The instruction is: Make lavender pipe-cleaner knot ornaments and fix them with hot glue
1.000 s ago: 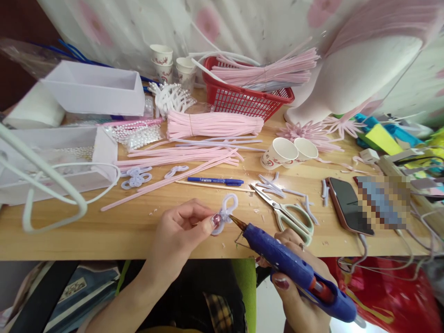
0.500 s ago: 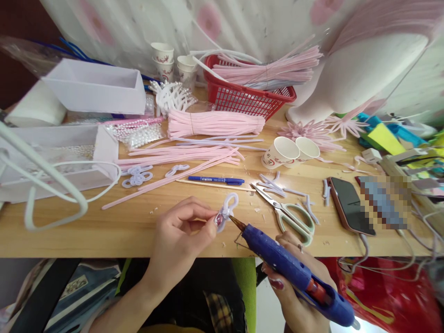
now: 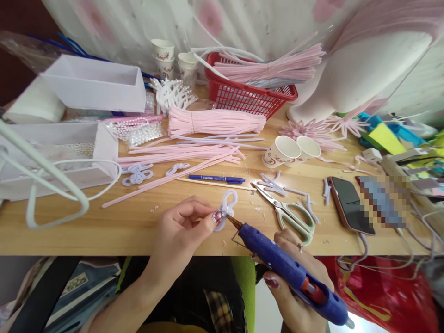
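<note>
Between the thumb and fingers of my left hand is a pale lilac pipe-cleaner loop flower, one loop standing up and another hanging below. My right hand is wrapped around a blue hot glue gun. The gun's brown nozzle points up and left, and its tip meets the middle of the flower. Any glue there is too small to make out. Scissors with pale green handles lie just beyond my right hand. A blue pen and a thin wooden stick rest behind the flower.
Lilac pipe-cleaner pieces lie near the scissors, with a phone to the right. Behind are pink pipe cleaners, paper cups and a red basket. A white rack and lilac looped shapes are at left.
The glue gun has shifted slightly left and up, its tip now against the flower's middle. The flower has turned a little in my left hand, showing more of its loops.
</note>
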A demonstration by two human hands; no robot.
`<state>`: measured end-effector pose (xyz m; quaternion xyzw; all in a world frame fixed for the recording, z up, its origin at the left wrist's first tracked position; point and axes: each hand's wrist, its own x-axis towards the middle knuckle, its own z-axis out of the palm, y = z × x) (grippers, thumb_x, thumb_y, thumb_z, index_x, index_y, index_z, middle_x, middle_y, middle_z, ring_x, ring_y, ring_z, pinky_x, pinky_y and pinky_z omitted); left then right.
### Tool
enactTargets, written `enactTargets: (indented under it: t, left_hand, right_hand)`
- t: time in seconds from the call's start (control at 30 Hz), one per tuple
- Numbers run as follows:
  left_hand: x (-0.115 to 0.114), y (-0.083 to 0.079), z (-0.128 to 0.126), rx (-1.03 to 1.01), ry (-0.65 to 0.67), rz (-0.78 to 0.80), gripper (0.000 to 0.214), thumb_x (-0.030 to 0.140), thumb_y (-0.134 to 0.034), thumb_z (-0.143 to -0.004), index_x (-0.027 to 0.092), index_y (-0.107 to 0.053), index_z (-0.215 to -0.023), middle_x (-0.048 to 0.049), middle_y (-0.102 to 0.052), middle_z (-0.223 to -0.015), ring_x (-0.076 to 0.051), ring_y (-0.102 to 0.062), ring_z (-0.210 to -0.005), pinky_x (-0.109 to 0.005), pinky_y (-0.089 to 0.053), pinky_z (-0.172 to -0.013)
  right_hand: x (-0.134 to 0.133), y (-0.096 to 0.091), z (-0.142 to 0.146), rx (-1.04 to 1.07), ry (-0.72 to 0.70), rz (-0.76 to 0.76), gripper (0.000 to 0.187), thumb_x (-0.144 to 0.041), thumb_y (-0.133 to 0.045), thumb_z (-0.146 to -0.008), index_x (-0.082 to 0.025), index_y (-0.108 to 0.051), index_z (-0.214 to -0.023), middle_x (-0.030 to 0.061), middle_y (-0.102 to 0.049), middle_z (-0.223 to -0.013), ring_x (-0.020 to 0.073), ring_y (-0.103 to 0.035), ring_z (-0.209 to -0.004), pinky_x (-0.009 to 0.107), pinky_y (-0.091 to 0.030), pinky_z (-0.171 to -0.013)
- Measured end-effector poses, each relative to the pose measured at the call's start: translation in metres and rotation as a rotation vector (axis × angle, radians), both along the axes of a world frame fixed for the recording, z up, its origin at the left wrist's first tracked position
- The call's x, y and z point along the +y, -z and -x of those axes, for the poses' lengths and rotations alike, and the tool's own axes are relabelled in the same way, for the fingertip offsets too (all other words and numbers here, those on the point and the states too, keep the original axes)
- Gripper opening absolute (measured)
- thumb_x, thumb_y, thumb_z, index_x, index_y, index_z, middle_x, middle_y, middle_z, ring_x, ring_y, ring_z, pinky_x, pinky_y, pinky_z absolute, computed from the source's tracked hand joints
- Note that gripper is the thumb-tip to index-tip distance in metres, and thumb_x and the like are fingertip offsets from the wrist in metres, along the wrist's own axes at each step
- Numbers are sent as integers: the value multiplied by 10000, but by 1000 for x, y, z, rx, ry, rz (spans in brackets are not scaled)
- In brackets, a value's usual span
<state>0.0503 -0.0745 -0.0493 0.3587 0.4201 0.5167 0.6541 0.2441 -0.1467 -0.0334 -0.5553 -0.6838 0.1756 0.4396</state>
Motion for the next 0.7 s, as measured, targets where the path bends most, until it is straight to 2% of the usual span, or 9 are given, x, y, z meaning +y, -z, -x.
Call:
enactTargets:
  t: [0.17, 0.27, 0.43, 0.6, 0.7]
  left_hand:
    - [0, 2, 2, -40, 38, 22, 124, 140, -782, -788, 218, -814, -697, 15, -720, -745, -85, -673, -689, -127, -550, -642]
    - [1, 3, 2, -54, 35, 23, 143, 131, -764, -796, 220, -814, -696, 21, -715, -747, -79, -672, -699, -117, -546, -653]
    - [1, 2, 2, -49, 18, 29, 156, 122, -756, -797, 217, -810, -685, 24, -710, -747, -76, -672, -701, -115, -546, -661]
    - [2, 1, 1, -59, 19, 50, 131, 141, -768, -785, 199, -804, -674, 19, -707, -739, -78, -662, -693, -121, -540, -652]
    - [4, -2, 1, -91, 22, 82, 117, 153, -776, -769, 198, -804, -664, 18, -706, -724, -81, -656, -672, -135, -540, -640]
  right_hand:
    - [2, -1, -2, -44, -51, -32, 227, -429, -668, -930, -211, -675, -866, 5, -565, -682, 181, -510, -625, 318, -392, -533]
    - [2, -2, -3, -59, -76, -33, 203, -402, -677, -922, -208, -661, -865, -1, -553, -673, 178, -510, -623, 314, -401, -532]
    - [-1, -1, -4, -22, -68, -24, 268, -460, -668, -925, -201, -689, -858, 14, -589, -686, 190, -537, -634, 323, -413, -528]
    - [0, 0, -2, 37, -74, -36, 182, -366, -673, -927, -198, -709, -866, 19, -616, -671, 206, -543, -655, 341, -418, -562]
    - [1, 1, -1, 45, -63, -48, 213, -387, -674, -929, -196, -697, -837, 23, -617, -667, 204, -536, -646, 341, -415, -556]
